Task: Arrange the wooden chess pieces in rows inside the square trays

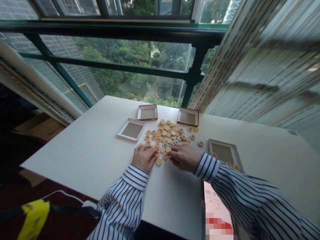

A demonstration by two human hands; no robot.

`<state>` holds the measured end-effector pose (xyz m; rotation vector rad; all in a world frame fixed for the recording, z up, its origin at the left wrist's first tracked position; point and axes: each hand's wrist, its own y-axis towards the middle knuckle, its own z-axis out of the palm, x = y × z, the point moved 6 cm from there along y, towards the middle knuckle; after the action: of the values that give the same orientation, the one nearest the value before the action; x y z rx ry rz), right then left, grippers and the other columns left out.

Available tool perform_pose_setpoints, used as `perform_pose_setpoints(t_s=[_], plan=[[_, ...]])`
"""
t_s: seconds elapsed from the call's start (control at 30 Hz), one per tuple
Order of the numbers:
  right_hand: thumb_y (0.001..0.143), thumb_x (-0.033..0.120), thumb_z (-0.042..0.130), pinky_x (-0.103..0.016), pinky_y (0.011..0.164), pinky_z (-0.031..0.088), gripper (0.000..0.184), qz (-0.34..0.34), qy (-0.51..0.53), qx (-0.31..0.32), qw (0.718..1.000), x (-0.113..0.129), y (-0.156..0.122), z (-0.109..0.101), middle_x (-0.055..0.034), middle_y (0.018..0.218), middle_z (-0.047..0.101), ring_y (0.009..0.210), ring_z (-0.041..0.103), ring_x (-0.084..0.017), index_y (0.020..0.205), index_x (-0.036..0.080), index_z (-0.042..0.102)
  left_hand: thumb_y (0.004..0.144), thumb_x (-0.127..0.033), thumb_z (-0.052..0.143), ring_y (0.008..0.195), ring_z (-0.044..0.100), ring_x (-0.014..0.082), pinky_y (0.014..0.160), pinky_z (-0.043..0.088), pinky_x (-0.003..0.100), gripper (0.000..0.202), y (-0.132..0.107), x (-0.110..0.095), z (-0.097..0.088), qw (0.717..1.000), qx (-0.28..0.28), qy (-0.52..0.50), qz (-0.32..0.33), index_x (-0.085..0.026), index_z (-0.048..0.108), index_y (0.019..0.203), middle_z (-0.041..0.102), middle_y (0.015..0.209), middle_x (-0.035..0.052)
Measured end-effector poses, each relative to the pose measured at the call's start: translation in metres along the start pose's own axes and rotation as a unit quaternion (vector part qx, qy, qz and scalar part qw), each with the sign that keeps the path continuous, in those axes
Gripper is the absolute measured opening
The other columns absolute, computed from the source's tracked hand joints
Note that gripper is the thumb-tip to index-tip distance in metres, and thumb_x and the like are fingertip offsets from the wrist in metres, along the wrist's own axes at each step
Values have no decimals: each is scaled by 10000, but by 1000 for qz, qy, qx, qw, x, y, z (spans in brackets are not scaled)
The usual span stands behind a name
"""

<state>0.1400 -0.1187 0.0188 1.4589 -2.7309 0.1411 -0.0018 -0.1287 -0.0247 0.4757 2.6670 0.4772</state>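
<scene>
A loose heap of round wooden Chinese chess pieces (pixel 164 133) lies on the white table, some marked in red or dark characters and others showing blank faces. My left hand (pixel 144 157) is at the heap's near left edge, its thumb and fingers closed around a red-marked piece (pixel 157 153). Opposite it, my right hand (pixel 185 156) has its fingers curled together, the tips against a piece with a red character (pixel 165 156); its palm side is hidden. One blank piece (pixel 158 162) lies just in front, between the hands.
Shallow box trays stand around the heap: a white one (pixel 120 133), two brown-edged ones (pixel 138 113) (pixel 197 120) farther back, and another (pixel 236 151) at right with several pieces. A lit phone (pixel 212 203) lies under my right forearm. Windows and a green railing (pixel 112 30) border the table.
</scene>
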Motion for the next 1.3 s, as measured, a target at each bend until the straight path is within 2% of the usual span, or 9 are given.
perform_pose_setpoints(t_s=[0.3,0.5,0.77,1.0,1.3], plan=[[818,226,394,-268,618,314,195,4,2,-1,1000,0,-2,0,-65,825,608,741,537,-144,865,171,576,732,-291,572,917,551,221,826,352,415,269,0,-2,-4,1000,-14,4,10,-238,618,992,671,943,48],[820,225,388,-264,602,306,215,8,4,3,1000,0,-4,-4,-68,829,610,743,537,-148,895,171,582,752,-309,547,887,559,206,840,355,392,260,1,-6,-13,999,-49,-2,7,-235,621,990,673,915,41],[816,204,396,-272,613,312,217,9,6,-3,1000,1,-9,-7,-71,850,612,756,547,-148,918,163,583,700,-285,592,836,559,203,843,359,378,261,0,-11,-25,995,-100,-16,-9,-208,623,948,670,840,36],[816,198,397,-269,610,313,220,7,3,-13,1000,2,-14,-12,-65,837,608,747,542,-143,931,170,582,691,-267,589,802,554,194,840,364,376,263,-1,-16,-31,993,-112,-23,-10,-200,608,944,663,821,30],[811,207,411,-269,575,292,233,8,-6,-37,999,1,-23,-14,-52,808,602,692,523,-138,964,175,583,697,-252,570,788,554,186,821,377,363,289,0,-30,-40,995,-100,-18,15,-187,567,979,652,811,24]])
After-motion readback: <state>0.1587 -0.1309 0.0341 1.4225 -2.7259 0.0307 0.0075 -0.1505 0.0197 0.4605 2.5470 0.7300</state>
